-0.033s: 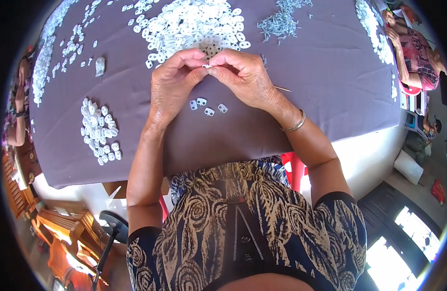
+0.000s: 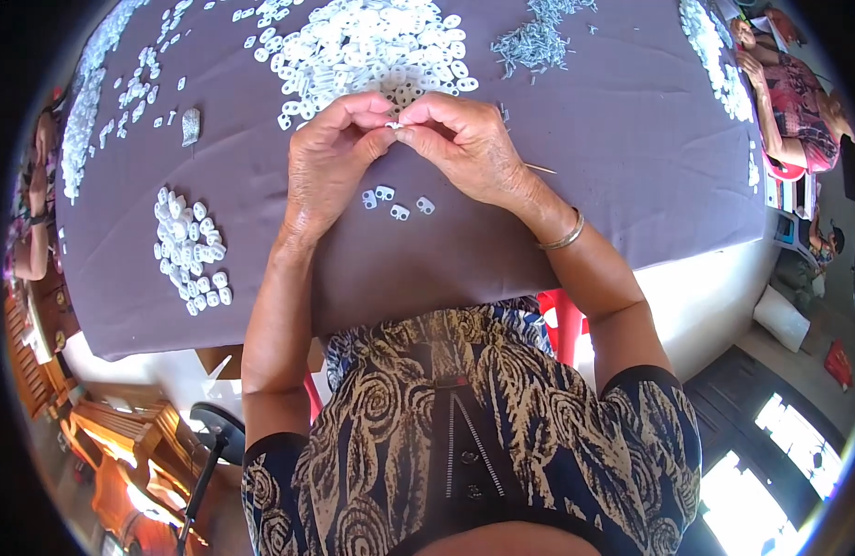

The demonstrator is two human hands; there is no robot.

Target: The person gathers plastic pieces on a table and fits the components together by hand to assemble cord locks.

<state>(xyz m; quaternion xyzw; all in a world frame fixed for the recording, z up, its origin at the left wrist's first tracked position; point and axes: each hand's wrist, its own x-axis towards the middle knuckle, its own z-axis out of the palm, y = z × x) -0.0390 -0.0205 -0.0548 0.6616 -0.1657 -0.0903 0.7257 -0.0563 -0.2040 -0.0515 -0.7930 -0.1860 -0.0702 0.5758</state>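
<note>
Presently, we pinch one small white plastic piece [image 2: 394, 125] between both hands.
We grip it with thumb and fingertips of the left hand [image 2: 321, 167] and of the right hand [image 2: 469, 148], just on our side of the large white pile [image 2: 376, 46]; our fingers hide its exact shape. For good control, we should brace it with both thumbs, press evenly, and avoid tilting it. Four loose pieces [image 2: 399, 212] lie nearer us on the cloth [image 2: 427, 264].

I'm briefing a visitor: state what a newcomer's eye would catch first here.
Probably the heap of white two-holed pieces at top centre, just beyond the left hand and right hand, which pinch a small white piece. Next, perhaps, the grey metallic pieces heaped at upper right, and the patterned clothing at lower centre.
</note>
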